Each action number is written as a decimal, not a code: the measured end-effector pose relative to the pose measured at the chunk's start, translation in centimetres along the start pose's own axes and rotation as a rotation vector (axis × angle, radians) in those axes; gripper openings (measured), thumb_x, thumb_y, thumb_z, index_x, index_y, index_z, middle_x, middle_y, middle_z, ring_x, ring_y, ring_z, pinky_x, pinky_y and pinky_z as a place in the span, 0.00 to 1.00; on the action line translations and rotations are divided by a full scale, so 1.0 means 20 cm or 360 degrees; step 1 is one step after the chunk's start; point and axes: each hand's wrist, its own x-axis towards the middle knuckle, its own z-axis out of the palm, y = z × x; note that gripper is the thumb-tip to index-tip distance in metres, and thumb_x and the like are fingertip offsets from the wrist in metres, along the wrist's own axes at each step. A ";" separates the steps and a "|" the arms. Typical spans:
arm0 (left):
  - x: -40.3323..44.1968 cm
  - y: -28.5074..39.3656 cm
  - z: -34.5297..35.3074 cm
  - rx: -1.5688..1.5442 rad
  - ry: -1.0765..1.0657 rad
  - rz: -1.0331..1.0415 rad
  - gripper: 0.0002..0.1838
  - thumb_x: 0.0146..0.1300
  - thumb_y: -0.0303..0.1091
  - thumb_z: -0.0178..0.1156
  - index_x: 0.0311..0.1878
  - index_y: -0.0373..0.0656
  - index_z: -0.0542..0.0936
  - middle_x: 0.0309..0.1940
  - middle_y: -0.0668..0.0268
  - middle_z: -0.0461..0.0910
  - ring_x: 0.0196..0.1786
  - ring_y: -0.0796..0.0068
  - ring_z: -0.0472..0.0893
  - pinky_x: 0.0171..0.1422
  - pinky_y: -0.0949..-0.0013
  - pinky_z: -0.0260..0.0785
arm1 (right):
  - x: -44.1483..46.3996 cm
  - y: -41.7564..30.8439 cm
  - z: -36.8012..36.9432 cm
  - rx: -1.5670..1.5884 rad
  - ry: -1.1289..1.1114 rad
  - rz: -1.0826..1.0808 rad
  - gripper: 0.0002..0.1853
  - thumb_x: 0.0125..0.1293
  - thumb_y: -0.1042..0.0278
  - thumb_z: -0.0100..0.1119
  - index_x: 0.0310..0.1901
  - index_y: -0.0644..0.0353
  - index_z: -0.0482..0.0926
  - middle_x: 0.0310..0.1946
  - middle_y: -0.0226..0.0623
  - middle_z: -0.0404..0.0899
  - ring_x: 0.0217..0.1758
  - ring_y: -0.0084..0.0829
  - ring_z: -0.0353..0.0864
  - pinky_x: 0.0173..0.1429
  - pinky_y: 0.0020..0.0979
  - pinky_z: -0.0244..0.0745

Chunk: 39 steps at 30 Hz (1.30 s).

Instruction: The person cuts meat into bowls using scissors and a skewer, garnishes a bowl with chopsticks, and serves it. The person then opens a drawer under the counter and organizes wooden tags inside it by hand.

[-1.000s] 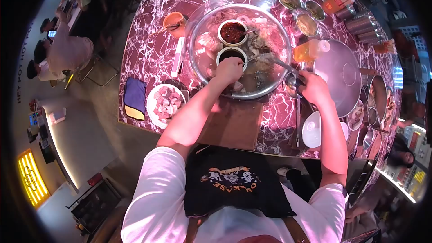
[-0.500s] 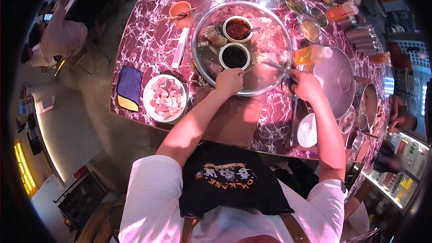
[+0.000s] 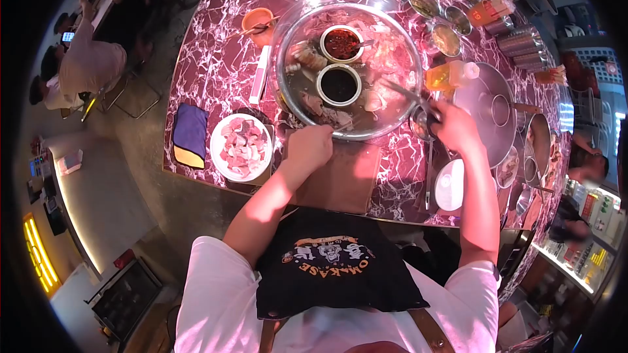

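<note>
A large round metal basin (image 3: 282, 85) on the table holds pale pieces of meat (image 3: 392, 46). A cup of red chili sauce (image 3: 342, 44) and a cup of dark sauce (image 3: 339, 85) sit inside it. My right hand (image 3: 453, 125) grips scissors (image 3: 413, 95) by the handles, their blades reaching over the basin's right side. At the basin's near rim, my left hand (image 3: 311, 145) is closed, its fingertips pinched together. A thin thing seems to extend from them, but I cannot make out what it is.
Left of my left arm stands a white plate of raw sliced meat (image 3: 241, 148), beside a folded purple cloth (image 3: 190, 132). An orange cup (image 3: 257, 21) is farther back. On the right are a bottle of yellow liquid (image 3: 451, 76), a large round pan lid (image 3: 487, 114) and stacked metal cups (image 3: 523, 47).
My left hand has drawn back left and toward me, from over the basin to its near rim. My right hand has shifted slightly right, still holding the scissors.
</note>
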 end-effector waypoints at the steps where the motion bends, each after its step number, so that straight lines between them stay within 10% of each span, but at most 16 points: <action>1: 0.00 0.02 -0.04 0.0002 0.0026 -0.0003 0.12 0.66 0.38 0.52 0.38 0.46 0.84 0.36 0.52 0.85 0.42 0.46 0.85 0.47 0.45 0.76 | 0.06 -0.03 0.00 -0.0043 -0.0012 0.0018 0.19 0.58 0.66 0.63 0.53 0.55 0.80 0.45 0.48 0.86 0.52 0.51 0.84 0.58 0.47 0.78; 11: 0.73 0.08 0.02 0.0050 0.0082 -0.0121 0.14 0.64 0.36 0.52 0.41 0.48 0.87 0.41 0.52 0.86 0.46 0.46 0.85 0.52 0.48 0.77 | 0.43 -0.14 0.15 -0.0656 -0.0107 -0.0045 0.15 0.67 0.70 0.49 0.51 0.61 0.82 0.45 0.52 0.86 0.52 0.47 0.87 0.55 0.43 0.82; 39: 0.56 0.16 0.51 -0.0882 0.0438 -0.0132 0.08 0.62 0.35 0.58 0.36 0.43 0.83 0.33 0.46 0.83 0.40 0.39 0.83 0.45 0.44 0.75 | 0.89 -0.35 0.25 -0.1054 -0.0415 -0.0498 0.15 0.58 0.70 0.60 0.46 0.59 0.86 0.45 0.46 0.87 0.52 0.45 0.86 0.54 0.43 0.81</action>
